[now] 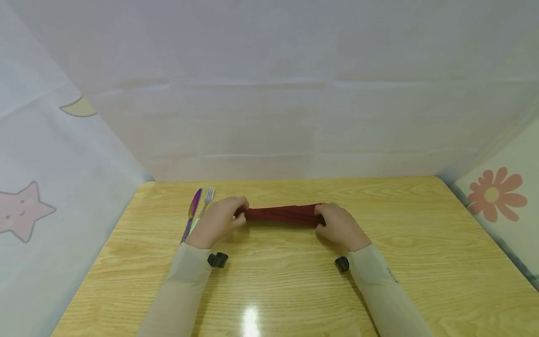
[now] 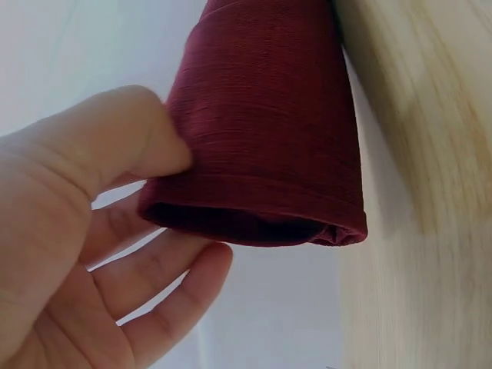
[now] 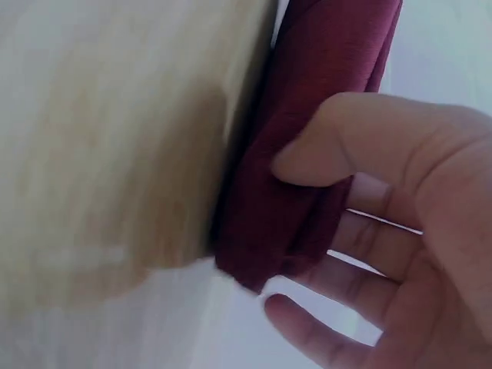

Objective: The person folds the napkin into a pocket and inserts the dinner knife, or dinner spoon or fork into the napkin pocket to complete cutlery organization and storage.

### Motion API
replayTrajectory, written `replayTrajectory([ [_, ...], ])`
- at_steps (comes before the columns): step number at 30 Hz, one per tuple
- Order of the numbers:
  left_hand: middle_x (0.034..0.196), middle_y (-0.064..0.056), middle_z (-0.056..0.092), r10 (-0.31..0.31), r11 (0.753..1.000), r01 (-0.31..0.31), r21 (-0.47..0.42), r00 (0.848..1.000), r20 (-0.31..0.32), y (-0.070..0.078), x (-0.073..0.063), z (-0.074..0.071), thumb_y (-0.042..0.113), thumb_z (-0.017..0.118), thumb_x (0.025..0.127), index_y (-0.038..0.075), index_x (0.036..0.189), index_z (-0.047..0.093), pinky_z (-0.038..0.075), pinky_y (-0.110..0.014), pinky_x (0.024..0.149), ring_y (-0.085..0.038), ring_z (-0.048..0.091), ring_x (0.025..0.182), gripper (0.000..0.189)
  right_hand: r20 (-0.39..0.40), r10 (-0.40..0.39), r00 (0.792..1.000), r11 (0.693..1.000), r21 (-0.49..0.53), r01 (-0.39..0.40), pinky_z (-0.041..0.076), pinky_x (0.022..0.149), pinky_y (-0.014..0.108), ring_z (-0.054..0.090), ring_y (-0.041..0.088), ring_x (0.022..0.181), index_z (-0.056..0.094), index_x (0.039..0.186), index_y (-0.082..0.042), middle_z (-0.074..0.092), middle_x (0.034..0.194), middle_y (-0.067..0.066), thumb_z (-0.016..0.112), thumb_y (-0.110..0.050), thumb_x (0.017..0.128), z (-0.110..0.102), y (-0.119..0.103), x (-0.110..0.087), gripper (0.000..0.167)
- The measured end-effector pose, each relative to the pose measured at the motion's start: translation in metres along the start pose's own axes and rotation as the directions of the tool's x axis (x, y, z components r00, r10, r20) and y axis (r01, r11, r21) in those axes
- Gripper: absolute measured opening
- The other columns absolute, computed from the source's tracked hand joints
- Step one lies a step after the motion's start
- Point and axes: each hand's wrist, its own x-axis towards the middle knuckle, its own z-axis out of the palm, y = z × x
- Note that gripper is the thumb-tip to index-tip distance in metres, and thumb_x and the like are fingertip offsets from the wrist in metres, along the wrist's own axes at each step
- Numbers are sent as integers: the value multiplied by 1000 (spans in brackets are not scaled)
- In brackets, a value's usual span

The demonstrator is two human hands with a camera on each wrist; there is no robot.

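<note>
A dark red cloth napkin [image 1: 282, 214], folded into a long narrow roll, lies crosswise over the table between both hands. At its left end, the left hand [image 1: 223, 217] pinches it with thumb on one side and fingers behind. The left wrist view shows the cloth's [image 2: 269, 131] hollow open end just past that thumb. The right hand [image 1: 338, 224] pinches the opposite end. In the right wrist view its thumb presses on the cloth [image 3: 307, 100], the other fingers behind it. Whether the roll's underside touches the table is hard to tell.
Left of the left hand lie a purple and gold knife [image 1: 194, 206] and a fork [image 1: 208, 194] with a pale green handle, partly hidden by that hand. A wooden table [image 1: 278, 281] spreads beneath, with a white cloth wall [image 1: 278, 117] behind it.
</note>
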Motion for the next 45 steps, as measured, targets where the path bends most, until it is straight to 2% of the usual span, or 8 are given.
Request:
replayTrajectory([
  [8, 96, -1, 68, -45, 992, 42, -119, 999, -20, -5, 2, -6, 2, 54, 98, 8, 112, 68, 48, -29, 64, -11, 52, 70, 21, -84, 92, 992, 949, 310, -61, 50, 83, 46, 62, 28, 98, 68, 116, -12, 67, 122, 11, 63, -15, 94, -13, 22, -2, 22],
  [14, 110, -10, 66, -115, 965, 118, -233, 993, 25, -10, 4, -8, 6, 47, 104, 4, 122, 62, 49, -34, 71, -15, 55, 79, 23, -162, 137, 977, 830, 557, -24, 51, 80, 40, 66, 26, 98, 70, 113, -9, 67, 107, 9, 64, -14, 96, -16, 29, 1, 18],
  [19, 108, -10, 68, -128, 956, 138, -258, 990, 52, -17, 4, -3, 4, 45, 106, 4, 125, 61, 44, -31, 62, -12, 49, 66, 24, -164, 159, 973, 758, 652, -14, 53, 72, 32, 65, 23, 83, 69, 117, -5, 66, 103, 13, 66, -16, 98, -15, 31, 2, 22],
  [24, 115, -14, 70, -165, 947, 188, -260, 980, 107, -24, 1, 6, 6, 48, 107, 10, 125, 61, 49, -34, 67, -19, 65, 82, 22, -154, 174, 973, 805, 592, -50, 53, 75, 32, 63, 23, 92, 68, 122, -4, 68, 112, 13, 66, -20, 100, -12, 31, 3, 27],
  [29, 127, -15, 65, -248, 827, 344, -445, 933, 260, -30, -3, 15, 10, 45, 109, 11, 128, 60, 50, -43, 86, -29, 64, 110, 24, -85, 196, 977, 837, 533, -122, 52, 77, 35, 62, 25, 97, 65, 129, -2, 67, 117, 14, 62, -27, 103, -7, 36, 4, 36],
  [37, 116, -14, 65, -259, 671, 439, -597, 894, 367, -39, -6, 22, 9, 40, 110, 6, 130, 59, 56, -39, 79, -22, 64, 96, 27, 97, 127, 987, 790, 592, -159, 54, 79, 36, 60, 31, 109, 52, 144, -1, 54, 138, 20, 68, -16, 97, -7, 48, 1, 51],
  [40, 120, -14, 64, -241, 677, 426, -600, 899, 366, -39, -6, 22, 14, 42, 111, 7, 129, 61, 55, -41, 82, -24, 63, 101, 26, 76, 133, 988, 816, 558, -153, 52, 78, 35, 59, 32, 109, 54, 142, -2, 55, 138, 20, 67, -14, 97, -6, 49, 3, 48],
  [45, 134, -13, 60, -199, 750, 400, -527, 896, 397, -37, -5, 22, 26, 71, 98, 13, 128, 63, 48, -50, 98, -33, 57, 121, 34, 36, 203, 979, 836, 514, -192, 54, 76, 35, 62, 31, 106, 57, 139, -2, 61, 127, 19, 67, -13, 99, -2, 50, 8, 43],
])
